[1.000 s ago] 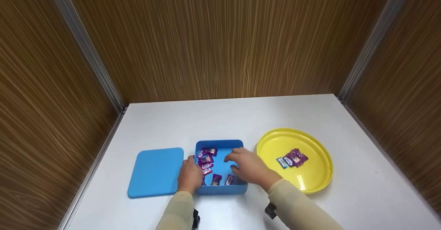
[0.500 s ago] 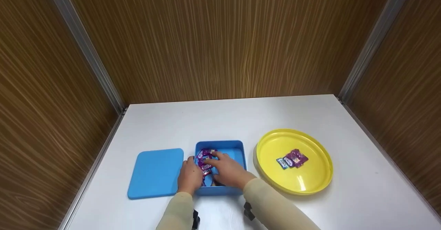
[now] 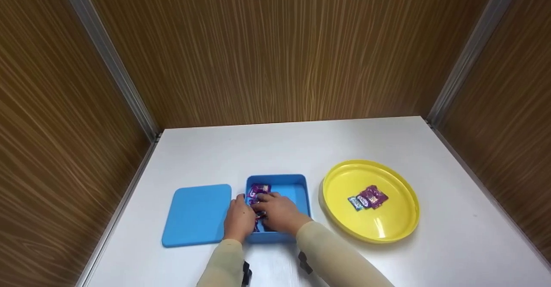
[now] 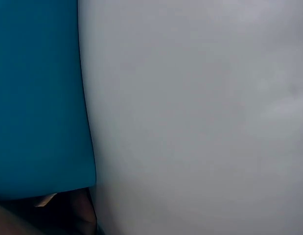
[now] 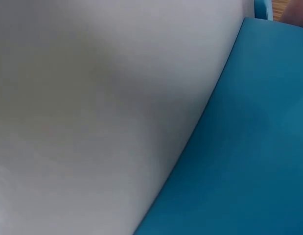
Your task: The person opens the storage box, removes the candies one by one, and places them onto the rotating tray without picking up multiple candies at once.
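Observation:
In the head view a blue square box (image 3: 273, 238) stands without a lid and holds several wrapped candies (image 3: 260, 188) along its left side. My left hand (image 3: 239, 219) grips the box's left wall from outside. Inside the box, my right hand (image 3: 280, 211) has its fingertips down on the candies, its palm hiding part of them; I cannot tell whether it pinches one. In the left wrist view the box's outer wall (image 4: 38, 98) fills the left side. The right wrist view shows blue wall (image 5: 249, 132) too, with a bit of the hand at the top corner.
A flat blue lid (image 3: 198, 215) lies left of the box. To the right is a round yellow tray (image 3: 344, 220) bearing several more wrapped candies (image 3: 371, 197). Wood-patterned panels (image 3: 292, 50) rise behind and beside the white table (image 3: 284, 149).
My right hand has moved left and down from above the box's right side onto the candies at its left. The left hand stays on the box's left wall.

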Demonstrator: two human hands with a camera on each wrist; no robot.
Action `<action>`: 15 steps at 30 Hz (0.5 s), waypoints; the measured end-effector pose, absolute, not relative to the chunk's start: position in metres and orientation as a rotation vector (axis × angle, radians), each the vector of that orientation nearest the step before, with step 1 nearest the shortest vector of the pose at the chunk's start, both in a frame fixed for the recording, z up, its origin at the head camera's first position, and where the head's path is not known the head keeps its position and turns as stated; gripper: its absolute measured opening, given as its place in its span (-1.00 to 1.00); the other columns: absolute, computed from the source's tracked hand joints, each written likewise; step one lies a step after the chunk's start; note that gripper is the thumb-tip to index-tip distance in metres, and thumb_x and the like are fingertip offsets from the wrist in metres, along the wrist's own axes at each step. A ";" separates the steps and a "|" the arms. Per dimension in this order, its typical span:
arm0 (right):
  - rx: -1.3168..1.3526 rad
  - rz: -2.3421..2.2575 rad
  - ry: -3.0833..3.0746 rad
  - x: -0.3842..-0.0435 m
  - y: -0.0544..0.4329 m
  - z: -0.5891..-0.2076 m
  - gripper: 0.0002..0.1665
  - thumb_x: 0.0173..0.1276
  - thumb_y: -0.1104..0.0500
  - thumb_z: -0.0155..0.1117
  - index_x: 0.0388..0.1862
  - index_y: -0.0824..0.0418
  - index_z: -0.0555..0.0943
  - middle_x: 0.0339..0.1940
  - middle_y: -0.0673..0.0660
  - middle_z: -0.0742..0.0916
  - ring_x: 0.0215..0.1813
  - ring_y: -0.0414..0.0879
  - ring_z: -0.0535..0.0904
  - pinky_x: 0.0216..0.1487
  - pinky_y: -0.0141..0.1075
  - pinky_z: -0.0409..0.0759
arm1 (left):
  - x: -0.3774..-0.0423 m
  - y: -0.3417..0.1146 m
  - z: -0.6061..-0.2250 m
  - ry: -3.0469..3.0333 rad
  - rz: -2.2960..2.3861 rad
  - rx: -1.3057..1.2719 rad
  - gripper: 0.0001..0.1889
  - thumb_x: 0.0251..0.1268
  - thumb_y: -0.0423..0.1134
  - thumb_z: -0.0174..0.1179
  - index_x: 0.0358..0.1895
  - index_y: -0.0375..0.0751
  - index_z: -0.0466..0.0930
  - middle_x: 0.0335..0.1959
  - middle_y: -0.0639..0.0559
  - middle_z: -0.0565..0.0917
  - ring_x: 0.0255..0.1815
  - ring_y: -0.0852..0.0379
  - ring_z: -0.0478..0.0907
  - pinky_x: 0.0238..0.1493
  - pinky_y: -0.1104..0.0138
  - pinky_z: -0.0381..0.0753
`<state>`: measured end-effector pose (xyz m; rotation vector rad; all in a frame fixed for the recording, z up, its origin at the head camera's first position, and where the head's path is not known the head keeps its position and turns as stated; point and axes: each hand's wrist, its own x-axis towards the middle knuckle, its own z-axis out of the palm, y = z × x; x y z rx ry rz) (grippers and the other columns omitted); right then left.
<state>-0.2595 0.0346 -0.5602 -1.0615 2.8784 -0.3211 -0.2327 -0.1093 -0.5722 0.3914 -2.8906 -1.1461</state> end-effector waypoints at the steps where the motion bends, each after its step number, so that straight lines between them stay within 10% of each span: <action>1: -1.068 -0.310 2.889 -0.260 0.035 -0.560 -0.53 0.36 0.15 0.33 0.25 -0.08 0.68 0.33 0.04 0.62 0.30 0.10 0.51 0.26 0.00 0.53 | -0.233 -0.109 -0.572 -2.890 -1.147 0.391 -0.52 0.53 -0.31 -0.10 0.43 -0.42 0.33 0.20 -0.33 0.51 0.26 -0.25 0.47 0.28 -0.09 0.44; 15: -0.988 -0.235 2.959 -0.266 0.046 -0.558 -0.77 0.44 0.24 0.22 -0.10 0.03 0.77 -0.19 0.01 0.72 -0.12 -0.07 0.62 0.15 -0.07 0.61 | -0.232 -0.108 -0.571 -2.906 -1.149 0.418 -0.52 0.58 -0.28 -0.16 0.45 -0.41 0.30 0.26 -0.33 0.48 0.31 -0.26 0.44 0.32 -0.13 0.39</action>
